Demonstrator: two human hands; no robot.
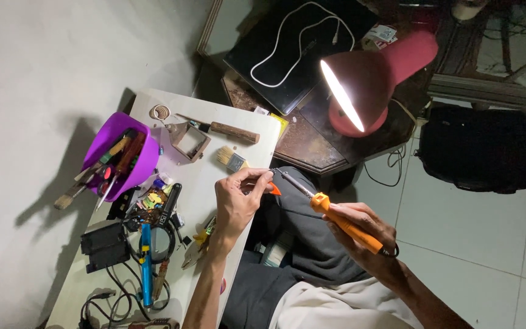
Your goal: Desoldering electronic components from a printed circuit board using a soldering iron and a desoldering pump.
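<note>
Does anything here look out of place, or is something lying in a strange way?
The purple bowl on the white table is tilted, so its tools poke out sideways. The right hand holds an orange soldering iron over the lap, its tip meeting the left hand.

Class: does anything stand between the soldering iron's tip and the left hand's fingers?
Nothing visible does. The right hand holds the orange soldering iron, and its tip reaches straight to the left hand fingertips, beside a small orange piece.

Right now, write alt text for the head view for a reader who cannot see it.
The right hand grips an orange soldering iron, its tip meeting a small part pinched in the left hand. Beside them, a white table holds a purple tub of tools, a paintbrush and cables, under a lit red lamp.
</note>
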